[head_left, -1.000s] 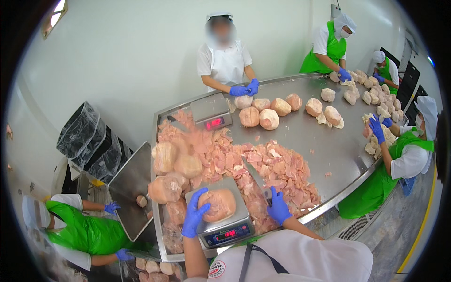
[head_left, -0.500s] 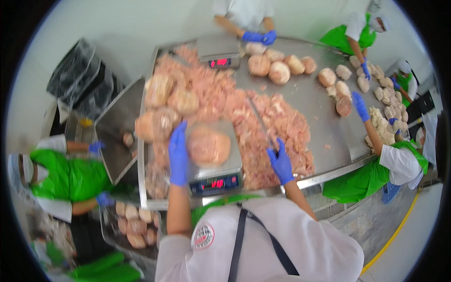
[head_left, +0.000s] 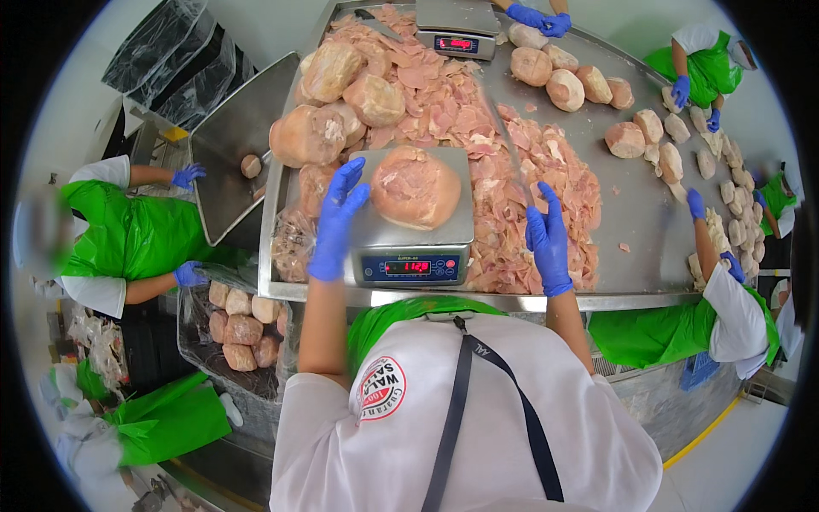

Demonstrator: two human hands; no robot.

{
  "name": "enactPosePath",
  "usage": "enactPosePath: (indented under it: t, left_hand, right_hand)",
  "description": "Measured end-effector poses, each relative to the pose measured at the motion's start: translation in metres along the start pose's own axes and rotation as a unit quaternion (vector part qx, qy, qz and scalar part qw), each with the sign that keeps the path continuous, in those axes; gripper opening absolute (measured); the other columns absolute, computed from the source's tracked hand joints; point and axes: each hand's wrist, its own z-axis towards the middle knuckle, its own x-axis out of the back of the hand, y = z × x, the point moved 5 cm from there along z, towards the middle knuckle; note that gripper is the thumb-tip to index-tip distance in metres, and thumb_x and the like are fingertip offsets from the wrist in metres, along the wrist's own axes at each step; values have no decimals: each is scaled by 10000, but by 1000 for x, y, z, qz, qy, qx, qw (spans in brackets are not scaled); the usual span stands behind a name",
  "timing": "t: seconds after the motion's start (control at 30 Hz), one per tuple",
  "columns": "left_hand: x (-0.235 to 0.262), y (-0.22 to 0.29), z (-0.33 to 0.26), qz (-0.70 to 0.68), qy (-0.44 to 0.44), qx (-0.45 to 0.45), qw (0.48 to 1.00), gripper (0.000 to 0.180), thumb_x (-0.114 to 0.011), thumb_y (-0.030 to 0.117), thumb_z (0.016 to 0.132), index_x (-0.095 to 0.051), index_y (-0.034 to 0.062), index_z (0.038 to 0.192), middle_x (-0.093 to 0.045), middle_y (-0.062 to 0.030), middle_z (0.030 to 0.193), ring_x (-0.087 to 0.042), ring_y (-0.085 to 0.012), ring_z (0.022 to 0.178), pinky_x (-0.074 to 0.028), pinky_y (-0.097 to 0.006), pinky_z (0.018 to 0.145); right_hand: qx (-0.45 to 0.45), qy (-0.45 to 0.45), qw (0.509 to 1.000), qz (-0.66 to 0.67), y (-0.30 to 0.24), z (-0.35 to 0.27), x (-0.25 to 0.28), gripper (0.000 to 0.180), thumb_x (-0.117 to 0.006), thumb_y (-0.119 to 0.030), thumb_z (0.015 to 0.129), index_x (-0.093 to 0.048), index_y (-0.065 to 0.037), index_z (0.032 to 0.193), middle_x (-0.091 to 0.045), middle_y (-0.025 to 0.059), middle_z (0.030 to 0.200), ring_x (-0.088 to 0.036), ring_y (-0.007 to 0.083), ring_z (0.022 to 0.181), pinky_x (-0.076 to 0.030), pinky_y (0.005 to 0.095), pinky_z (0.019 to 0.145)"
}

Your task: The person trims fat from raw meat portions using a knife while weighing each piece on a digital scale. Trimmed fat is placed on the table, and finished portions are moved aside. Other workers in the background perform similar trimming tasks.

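Note:
A large round pink chunk of meat (head_left: 415, 189) rests on the metal pan of a digital scale (head_left: 461, 224) with a lit red display. Just left of the chunk, my gloved left hand (head_left: 338, 222) is raised with its fingers apart, holding nothing. To the right of the scale, my gloved right hand (head_left: 550, 243) hovers over thin pink meat slices (head_left: 567, 183), fingers spread and empty. A long knife (head_left: 513, 149) appears to lie among the slices beyond that hand; its handle is hard to make out.
More big meat chunks (head_left: 307, 135) are piled left of the scale. A second scale (head_left: 456, 26) stands at the far side of the steel table (head_left: 631, 243). Smaller chunks (head_left: 566, 90) sit far right. Co-workers in green aprons (head_left: 136, 226) work around; a lined crate (head_left: 192, 341) holds meat lower left.
My right hand has opened and let go of the knife. My left hand has come away from the meat chunk on the scale. The whole view has shifted.

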Motion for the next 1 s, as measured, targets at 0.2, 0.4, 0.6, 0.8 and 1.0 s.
enactPosePath:
  t: [0.2, 0.4, 0.6, 0.8, 1.0]
  left_hand:
    - [-41, -11, -3, 81, 69, -31, 994, 803, -819, 300, 843, -421, 15, 1480, -468, -184, 1451, -444, -291, 1360, -358, -403, 1145]
    - [-41, -20, 40, 136, -55, -50, 988, 858, -853, 191, 800, -382, 3, 1492, -482, -133, 1425, -468, -242, 1337, -367, -365, 1155]
    - [-56, -5, 61, 146, -106, -80, 980, 836, -871, 184, 789, -435, 81, 1495, -496, -124, 1438, -491, -218, 1326, -422, -348, 1117]
    - [-52, -22, 73, 173, -186, -73, 964, 649, -632, 164, 979, -335, 22, 1538, -474, -106, 1473, -480, -207, 1335, -386, -354, 1131]
    - [-59, -8, 78, 182, -238, -150, 942, 647, -668, 144, 942, -389, 44, 1517, -522, -102, 1399, -501, -191, 1271, -410, -338, 1095]
  right_hand:
    - [-42, 34, 985, 166, -6, 10, -9, 543, -495, -263, 1094, -334, -169, 1605, -417, -77, 696, -328, 11, 563, -296, 204, 488]
    - [25, -43, 990, 133, -19, 20, -17, 509, -490, -215, 1090, -390, -149, 1585, -501, -101, 774, -351, 17, 629, -331, 197, 547]
    - [104, -151, 964, -190, -52, 19, -23, 767, -620, -370, 1004, -224, -163, 1627, -556, 122, 683, -541, 252, 595, -468, 376, 621]
    - [200, -206, 894, -344, -71, 24, -31, 839, -597, -486, 979, -176, -158, 1627, -715, 137, 797, -681, 355, 681, -536, 458, 640]
    - [182, -266, 861, -394, -68, 53, -48, 850, -581, -539, 965, -196, -151, 1617, -734, 143, 847, -698, 370, 710, -550, 485, 636]
